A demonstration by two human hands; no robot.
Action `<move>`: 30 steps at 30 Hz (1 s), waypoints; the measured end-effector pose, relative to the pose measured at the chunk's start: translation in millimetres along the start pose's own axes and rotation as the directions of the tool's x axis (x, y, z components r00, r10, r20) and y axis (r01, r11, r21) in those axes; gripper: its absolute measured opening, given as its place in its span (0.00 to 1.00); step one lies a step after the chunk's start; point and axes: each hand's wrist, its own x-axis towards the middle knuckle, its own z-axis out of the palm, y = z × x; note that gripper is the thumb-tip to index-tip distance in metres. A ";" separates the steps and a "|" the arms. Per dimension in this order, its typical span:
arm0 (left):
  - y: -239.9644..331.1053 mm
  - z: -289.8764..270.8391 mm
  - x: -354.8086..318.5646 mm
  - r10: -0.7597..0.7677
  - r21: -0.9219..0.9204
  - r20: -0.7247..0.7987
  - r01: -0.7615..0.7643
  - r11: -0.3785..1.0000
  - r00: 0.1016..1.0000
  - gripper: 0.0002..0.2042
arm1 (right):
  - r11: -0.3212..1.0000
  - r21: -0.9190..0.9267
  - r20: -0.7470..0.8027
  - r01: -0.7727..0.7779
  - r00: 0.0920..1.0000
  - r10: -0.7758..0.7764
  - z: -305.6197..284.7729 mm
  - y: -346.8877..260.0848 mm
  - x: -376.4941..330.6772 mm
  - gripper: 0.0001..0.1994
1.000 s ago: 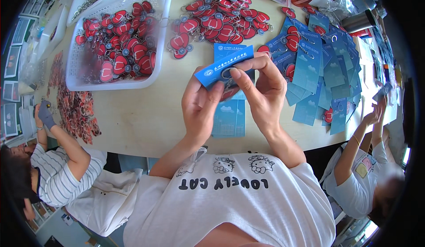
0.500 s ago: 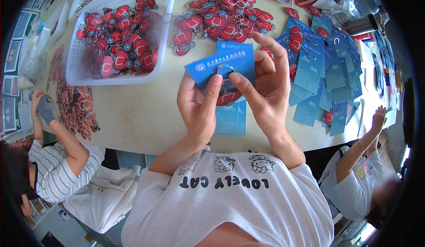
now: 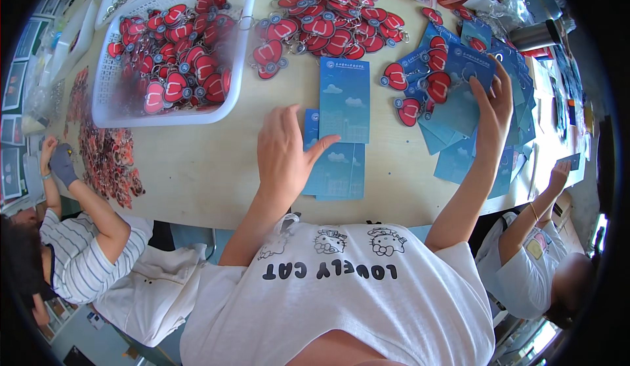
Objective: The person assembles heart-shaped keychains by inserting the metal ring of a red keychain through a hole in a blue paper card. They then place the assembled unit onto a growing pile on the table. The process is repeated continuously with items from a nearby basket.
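Right hand (image 3: 492, 108) and blue card (image 3: 459, 107) moved over to the card pile (image 3: 456, 164)

0.5 seconds ago both hands worked on the blue card in front of the chest; now the 2 are well apart. The blue card is at the left part of the card pile, on the person's right, tilted, with red charms beside its left edge. The right hand's thumb and forefinger are bent at its upper right part, near a metal ring; I cannot tell if they pinch it.

The left hand (image 3: 282, 148) has its thumb spread from its blurred fingers and grips nothing visible. The thumb reaches over the stack of blue cards (image 3: 344, 103); contact cannot be told.

Beyond the stack lies a heap of red charms (image 3: 335, 30). To the left stand a white basket (image 3: 177, 120) of more charms and, nearer, a scatter of orange-red pieces (image 3: 108, 152). 2 other people sit at the sides, 1 wearing a grey glove (image 3: 62, 164).
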 end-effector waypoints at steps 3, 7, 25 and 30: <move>5.7 3.4 1.1 0.004 0.001 0.065 -0.004 1.000 0.998 0.32 | 0.582 -0.801 -0.130 0.144 0.906 -0.403 6.5 20.4 10.7 0.31; 8.2 1.3 15.2 0.109 0.168 -0.125 -0.087 0.982 0.986 0.32 | 0.469 -0.769 0.084 0.434 0.797 -0.599 42.9 -3.6 7.9 0.22; 20.8 -2.9 65.5 -0.252 -0.954 -0.026 0.052 0.295 0.967 0.10 | 0.972 0.196 0.479 0.130 0.852 -0.211 93.4 -36.7 20.4 0.09; 32.7 -8.2 60.3 -0.206 -0.833 -0.388 -0.246 0.495 0.898 0.07 | 0.922 0.274 0.491 0.272 0.785 -0.378 82.8 -65.9 -7.6 0.07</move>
